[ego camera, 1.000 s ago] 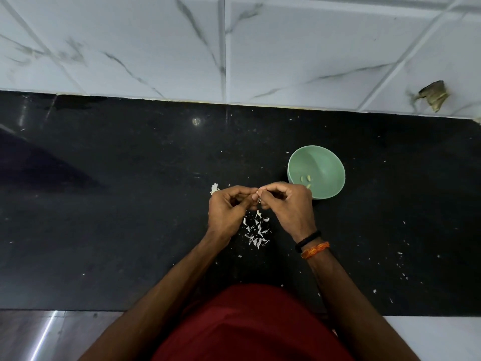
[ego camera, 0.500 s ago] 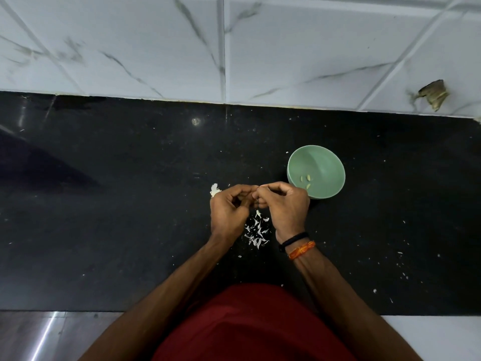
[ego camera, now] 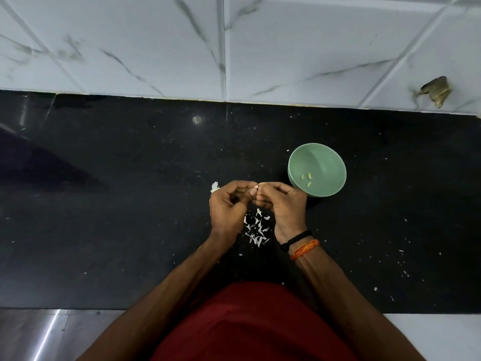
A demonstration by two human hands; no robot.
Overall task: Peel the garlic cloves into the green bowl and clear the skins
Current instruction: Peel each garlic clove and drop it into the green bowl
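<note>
A wall of white marble-veined tiles [ego camera: 299,48] fills the far part of the scene, and below it a polished black stone countertop [ego camera: 117,204] runs from left to right, flecked with small white specks. At the near edge the person's dark red shirt [ego camera: 255,324] shows, with both forearms reaching out over the counter. A round pale green plastic bowl [ego camera: 330,152] stands on the counter to the right of centre, just beyond the right hand, and three small peeled yellowish garlic cloves [ego camera: 307,179] lie at its bottom. The left hand [ego camera: 226,207] and the right hand [ego camera: 283,204] meet above the counter just left of the bowl, fingers curled inward with the fingertips pressed together around a small pale garlic clove [ego camera: 256,188], which is mostly hidden between them. The right wrist wears a black cord band [ego camera: 296,237] and, just nearer, an orange thread band [ego camera: 304,249]. Under and between the hands a loose heap of thin white garlic skins [ego camera: 256,227] lies on the counter, and one larger white scrap of skin [ego camera: 214,187] sits just beyond the left hand's knuckles. A chipped brownish hole in the tile [ego camera: 436,91] shows far right on the wall.
</note>
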